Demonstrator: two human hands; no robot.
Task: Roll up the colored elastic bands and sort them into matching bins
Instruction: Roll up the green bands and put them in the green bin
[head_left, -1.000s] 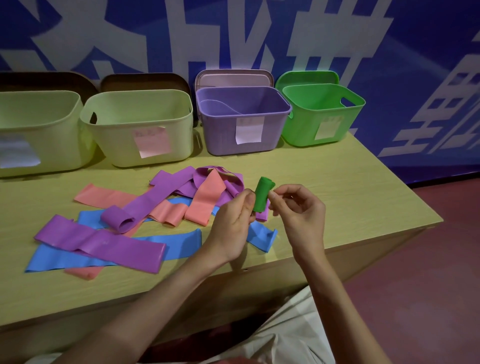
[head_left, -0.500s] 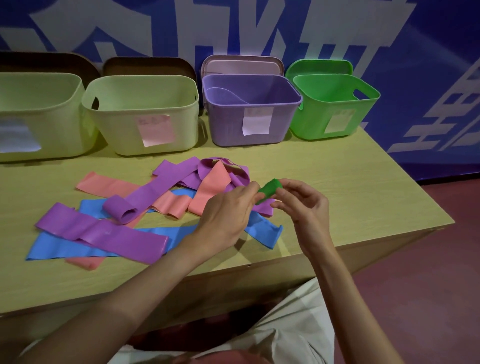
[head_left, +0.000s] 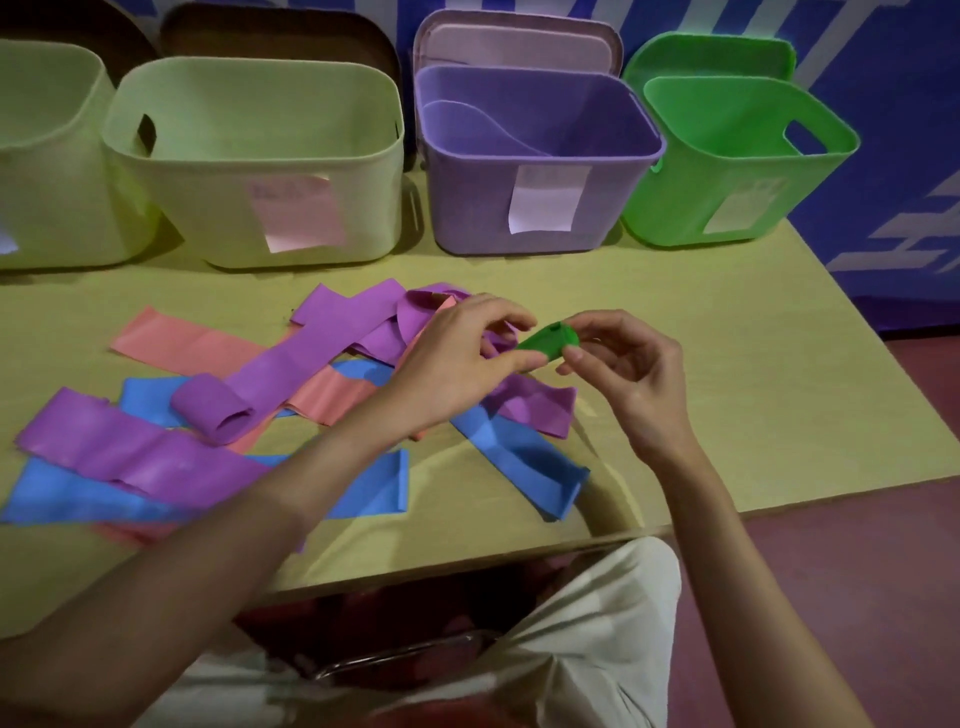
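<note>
Pinching rolled green band (head_left: 548, 343) between left hand (head_left: 457, 358) and right hand (head_left: 631, 374), above strewn bands (head_left: 322, 353), bins behind.

Pale yellow-green wooden table (head_left: 727, 364) — four plastic bins along its back edge, loose purple, blue, pink elastic bands (head_left: 291, 410) strewn in front
</note>
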